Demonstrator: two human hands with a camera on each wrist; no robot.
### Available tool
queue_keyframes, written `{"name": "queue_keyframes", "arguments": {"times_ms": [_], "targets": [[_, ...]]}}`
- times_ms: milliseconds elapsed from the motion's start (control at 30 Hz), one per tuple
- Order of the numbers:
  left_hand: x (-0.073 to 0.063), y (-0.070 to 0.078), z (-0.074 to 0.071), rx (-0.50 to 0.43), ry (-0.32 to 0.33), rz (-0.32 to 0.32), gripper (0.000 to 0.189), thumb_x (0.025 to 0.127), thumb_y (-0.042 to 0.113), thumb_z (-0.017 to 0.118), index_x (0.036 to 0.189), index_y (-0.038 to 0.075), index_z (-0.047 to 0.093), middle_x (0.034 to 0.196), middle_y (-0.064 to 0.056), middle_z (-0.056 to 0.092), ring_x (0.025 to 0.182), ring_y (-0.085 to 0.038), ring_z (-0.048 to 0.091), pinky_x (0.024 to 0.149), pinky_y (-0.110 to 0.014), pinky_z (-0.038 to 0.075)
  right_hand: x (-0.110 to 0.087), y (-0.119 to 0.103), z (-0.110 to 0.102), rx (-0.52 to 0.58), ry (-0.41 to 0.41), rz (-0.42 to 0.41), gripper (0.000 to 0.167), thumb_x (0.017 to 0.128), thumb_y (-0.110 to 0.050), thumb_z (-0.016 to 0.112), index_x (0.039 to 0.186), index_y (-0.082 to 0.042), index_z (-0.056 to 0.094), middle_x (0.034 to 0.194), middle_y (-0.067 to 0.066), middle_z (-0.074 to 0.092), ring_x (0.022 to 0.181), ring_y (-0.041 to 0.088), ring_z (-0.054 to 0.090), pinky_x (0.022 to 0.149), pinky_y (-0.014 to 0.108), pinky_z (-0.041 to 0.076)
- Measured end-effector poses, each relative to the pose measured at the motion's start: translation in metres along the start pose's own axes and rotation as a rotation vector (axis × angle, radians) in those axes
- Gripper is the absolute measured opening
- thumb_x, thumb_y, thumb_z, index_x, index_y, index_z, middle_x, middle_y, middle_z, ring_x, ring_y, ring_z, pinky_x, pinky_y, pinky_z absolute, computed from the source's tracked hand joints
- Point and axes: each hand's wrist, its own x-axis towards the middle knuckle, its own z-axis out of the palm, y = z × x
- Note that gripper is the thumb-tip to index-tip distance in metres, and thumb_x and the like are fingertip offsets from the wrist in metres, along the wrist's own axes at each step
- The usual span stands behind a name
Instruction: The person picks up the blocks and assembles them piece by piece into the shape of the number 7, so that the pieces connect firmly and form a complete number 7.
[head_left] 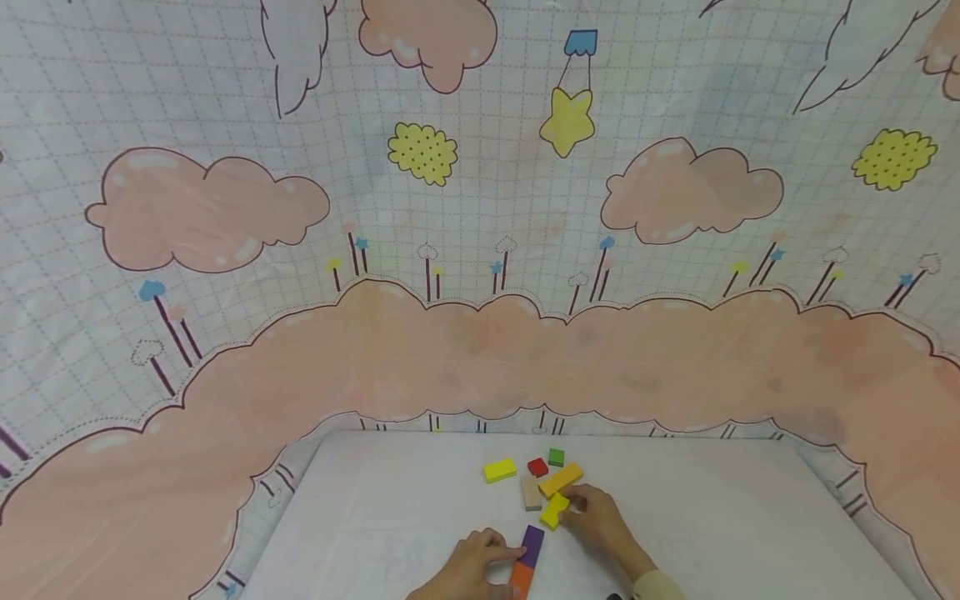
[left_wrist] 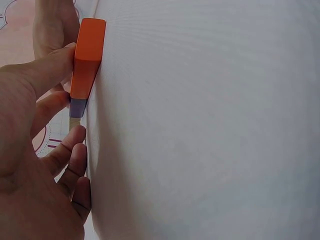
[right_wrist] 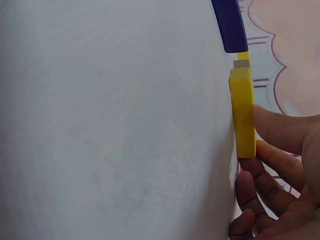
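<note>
Head view: pinches a smooth yellow block (head_left: 554, 512) with the right grip (head_left: 597, 518), near a flat beige block (head_left: 531, 495) at 10 o'clock and an amber bar (head_left: 562, 480) at 12. Rests the left grip (head_left: 472, 565), unclenched, against an orange block (head_left: 523, 575) laid end to end with a purple block (head_left: 532, 546), at 7 o'clock. Offers room on the cloth-like white surface (head_left: 750, 517) toward 3 and 9 o'clock; ends straight at 12.

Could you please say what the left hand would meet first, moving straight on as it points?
The left hand would most likely meet the purple block, whose edge its fingers seem to touch, though depth there is unclear.
</note>
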Motion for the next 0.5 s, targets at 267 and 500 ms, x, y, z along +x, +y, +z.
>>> {"name": "queue_keyframes", "arguments": {"times_ms": [267,500], "targets": [[-0.0004,-0.0002,-0.0012,0.013,-0.009,0.012,0.048,0.084,0.042,0.075,0.13,0.045,0.06,0.107,0.014,0.049,0.095,-0.007,0.041,0.083,-0.029,0.042,0.0022,-0.0047,0.0029,0.005,-0.015,-0.018,0.029,0.083,-0.013,0.076,0.112,-0.012,0.071,0.109,0.005,0.068,0.094,0.02,0.058,0.088,0.047,0.051],[-0.0005,0.0008,-0.0014,0.004,-0.005,0.009,0.048,0.084,0.041,0.075,0.13,0.045,0.06,0.106,0.014,0.049,0.094,-0.006,0.041,0.082,-0.029,0.041,0.0031,-0.0083,0.0057,0.007,-0.021,-0.016,0.029,0.084,-0.012,0.076,0.112,-0.013,0.071,0.112,0.007,0.068,0.096,0.021,0.058,0.089,0.048,0.051]]}}
